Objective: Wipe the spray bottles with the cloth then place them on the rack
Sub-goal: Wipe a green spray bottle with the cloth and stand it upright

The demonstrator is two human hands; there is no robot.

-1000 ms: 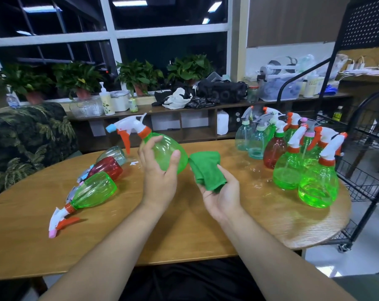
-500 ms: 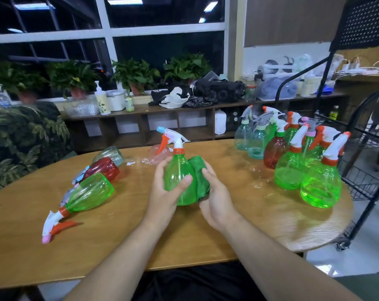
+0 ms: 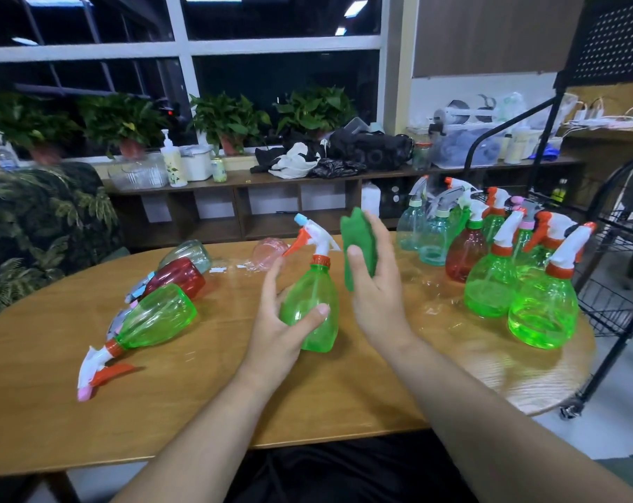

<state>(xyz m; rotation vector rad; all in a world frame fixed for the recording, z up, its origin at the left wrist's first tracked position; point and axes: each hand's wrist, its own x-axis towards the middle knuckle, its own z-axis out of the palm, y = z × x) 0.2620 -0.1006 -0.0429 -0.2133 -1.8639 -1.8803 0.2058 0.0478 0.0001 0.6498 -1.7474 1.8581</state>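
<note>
Wiping stage, frame centre: translucent green plastic spray bottle (image 3: 313, 303) upright over round wooden table (image 3: 199, 412), left hand (image 3: 275, 332) curled round its belly.
Just right of the neck, apart: right hand (image 3: 376, 292) pinching folded green cloth (image 3: 356, 245); bottle axis vertical; black wire rack (image 3: 620, 285) far right.

Left hand (image 3: 276, 332) curls in a grip, right hand (image 3: 376, 286) upright beside it, seemingly pinching

The wooden table (image 3: 199, 412) bears toppled bottles (image 3: 155, 321) left, upright bottles (image 3: 489, 288) right
</note>
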